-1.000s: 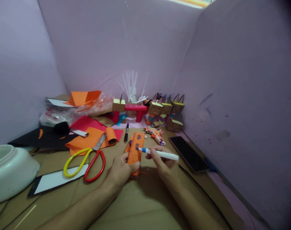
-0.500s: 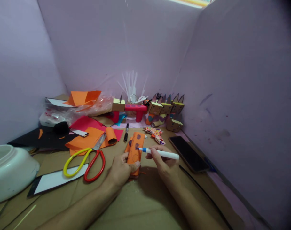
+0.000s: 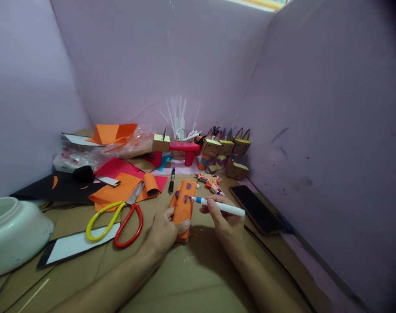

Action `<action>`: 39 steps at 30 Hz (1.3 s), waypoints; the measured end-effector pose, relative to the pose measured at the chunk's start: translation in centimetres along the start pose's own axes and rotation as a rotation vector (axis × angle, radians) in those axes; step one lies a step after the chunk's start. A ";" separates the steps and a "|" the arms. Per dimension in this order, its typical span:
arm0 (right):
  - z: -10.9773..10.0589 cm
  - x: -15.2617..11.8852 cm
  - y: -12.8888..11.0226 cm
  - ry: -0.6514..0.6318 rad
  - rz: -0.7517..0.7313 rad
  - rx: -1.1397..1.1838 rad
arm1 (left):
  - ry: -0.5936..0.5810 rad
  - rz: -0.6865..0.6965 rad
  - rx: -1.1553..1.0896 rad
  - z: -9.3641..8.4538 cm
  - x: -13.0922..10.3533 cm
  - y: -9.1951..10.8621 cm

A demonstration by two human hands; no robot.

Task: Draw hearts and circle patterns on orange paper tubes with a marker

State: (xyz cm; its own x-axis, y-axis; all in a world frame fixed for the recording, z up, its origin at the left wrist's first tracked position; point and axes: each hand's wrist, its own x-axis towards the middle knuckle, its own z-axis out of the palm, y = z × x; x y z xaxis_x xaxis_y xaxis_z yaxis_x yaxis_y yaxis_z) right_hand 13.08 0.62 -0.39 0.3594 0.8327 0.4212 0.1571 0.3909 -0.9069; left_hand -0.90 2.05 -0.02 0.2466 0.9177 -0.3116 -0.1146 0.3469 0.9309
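Observation:
My left hand (image 3: 165, 228) grips the lower end of an orange paper piece (image 3: 185, 204), thumb on top. Its face carries drawn circles, some coloured purple and some only outlined. My right hand (image 3: 226, 217) is closed around a white marker (image 3: 222, 206) with a blue band, whose tip points left at a purple spot on the orange piece. Whether the tip touches the paper is too small to tell. Left of my hands lie scissors (image 3: 129, 226) with one yellow and one red handle. A black pen (image 3: 172, 180) lies just beyond the orange piece.
An orange roll (image 3: 151, 184) and orange sheets (image 3: 113, 191) lie behind the scissors. At the right is a dark phone (image 3: 256, 209); at the left, a white pot (image 3: 18, 237). Cardboard animal heads (image 3: 211, 148) and a red tube figure (image 3: 185, 147) stand at the back.
The marker in my right hand has shifted slightly up and to the right over the orange piece. My left hand has hardly moved.

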 end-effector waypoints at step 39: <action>0.0 -0.3 0.0 -0.059 0.047 0.009 | 0.000 0.016 -0.043 -0.1 0.0 0.1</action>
State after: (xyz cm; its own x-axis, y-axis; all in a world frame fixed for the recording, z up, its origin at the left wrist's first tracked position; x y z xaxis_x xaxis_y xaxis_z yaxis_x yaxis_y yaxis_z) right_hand 12.93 0.38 -0.49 0.3115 0.8719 0.3778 0.1332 0.3536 -0.9259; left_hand -0.98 2.12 0.05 0.2441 0.9232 -0.2970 -0.1598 0.3403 0.9266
